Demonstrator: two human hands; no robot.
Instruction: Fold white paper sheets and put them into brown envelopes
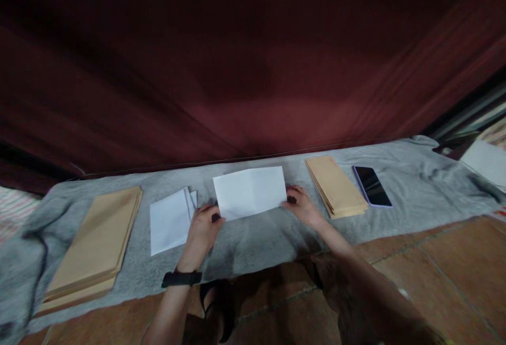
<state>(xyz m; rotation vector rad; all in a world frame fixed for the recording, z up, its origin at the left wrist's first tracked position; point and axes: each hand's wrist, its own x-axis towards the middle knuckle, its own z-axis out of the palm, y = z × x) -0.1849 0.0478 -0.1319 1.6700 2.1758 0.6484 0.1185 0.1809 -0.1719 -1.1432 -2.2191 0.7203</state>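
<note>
A white sheet of paper (253,191) with an upright crease near its middle is held between my hands, above the grey cloth. My left hand (203,229) is closed on its lower left corner, thumb along the near edge. My right hand (302,207) pinches its lower right corner. Just left of my left hand lies a small pile of folded white papers (169,223). Brown envelopes (336,184) are stacked to the right of my right hand. Whether the held sheet has more than one layer, I cannot tell.
A larger stack of brown envelopes (95,239) lies at the far left. Beyond the right stack is a dark-screened phone (372,187) in a purple case. Everything rests on a grey cloth (253,250). A dark red curtain (253,71) hangs behind; brown floor tiles (443,266) show in front.
</note>
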